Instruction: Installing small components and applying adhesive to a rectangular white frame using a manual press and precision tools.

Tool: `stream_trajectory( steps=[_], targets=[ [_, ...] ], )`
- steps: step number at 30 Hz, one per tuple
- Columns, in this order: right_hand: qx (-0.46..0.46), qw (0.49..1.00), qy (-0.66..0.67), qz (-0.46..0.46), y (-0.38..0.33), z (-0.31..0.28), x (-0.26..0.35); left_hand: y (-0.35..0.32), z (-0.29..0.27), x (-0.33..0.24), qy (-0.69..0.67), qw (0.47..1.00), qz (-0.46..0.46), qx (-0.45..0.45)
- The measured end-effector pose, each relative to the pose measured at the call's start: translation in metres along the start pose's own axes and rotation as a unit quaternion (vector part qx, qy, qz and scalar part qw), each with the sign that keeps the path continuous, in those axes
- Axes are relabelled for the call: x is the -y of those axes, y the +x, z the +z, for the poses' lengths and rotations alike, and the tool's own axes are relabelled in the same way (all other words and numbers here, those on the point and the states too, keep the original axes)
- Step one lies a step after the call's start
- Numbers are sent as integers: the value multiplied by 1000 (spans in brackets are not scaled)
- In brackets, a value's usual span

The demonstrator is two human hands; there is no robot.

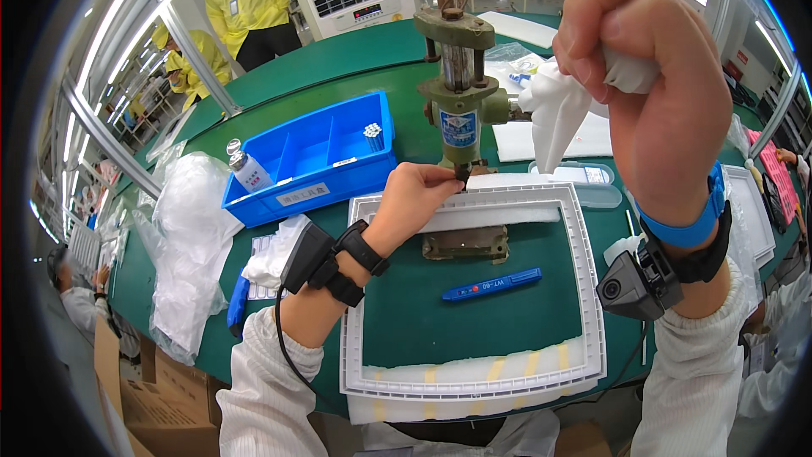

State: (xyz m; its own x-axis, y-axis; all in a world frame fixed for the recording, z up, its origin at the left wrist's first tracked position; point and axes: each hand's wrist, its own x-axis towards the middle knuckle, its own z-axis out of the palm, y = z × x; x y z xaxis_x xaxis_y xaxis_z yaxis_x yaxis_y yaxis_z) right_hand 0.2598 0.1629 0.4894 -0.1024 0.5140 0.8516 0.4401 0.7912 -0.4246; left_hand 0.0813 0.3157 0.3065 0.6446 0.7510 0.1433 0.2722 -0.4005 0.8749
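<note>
A green hand press (458, 110) stands at the middle of the bench, its ram pointing down over the far side of a white rectangular plastic frame (586, 288). My left hand (414, 203) is closed in a pinch at the ram's lower tip, just above the frame's far edge. Whatever sits between its fingertips is too small to make out. Raised at the upper right, my right hand (651, 76) grips a white cloth (558, 110) that hangs beside the press. Anything under the cloth is hidden. White foam strips lie beneath the frame's near and far sides.
A blue pen-shaped tool (491, 285) lies inside the frame. Behind my left arm stands a blue divided bin (313, 152) with a bottle (250, 171) at its corner. Plastic bags (190, 237) lie at left; a clear case (592, 184) sits right of the press. People stand beyond the bench.
</note>
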Motion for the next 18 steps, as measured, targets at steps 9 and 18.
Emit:
stream_trajectory(
  steps=[9, 18],
  targets=[
    [-62, 998, 16, -24, 3, 11, 9, 2, 1, 2, -7, 1000, 5, -15],
    [-116, 977, 148, 100, 40, 9, -15, 3, -12, -1, -4, 999, -31, 25]
  ],
)
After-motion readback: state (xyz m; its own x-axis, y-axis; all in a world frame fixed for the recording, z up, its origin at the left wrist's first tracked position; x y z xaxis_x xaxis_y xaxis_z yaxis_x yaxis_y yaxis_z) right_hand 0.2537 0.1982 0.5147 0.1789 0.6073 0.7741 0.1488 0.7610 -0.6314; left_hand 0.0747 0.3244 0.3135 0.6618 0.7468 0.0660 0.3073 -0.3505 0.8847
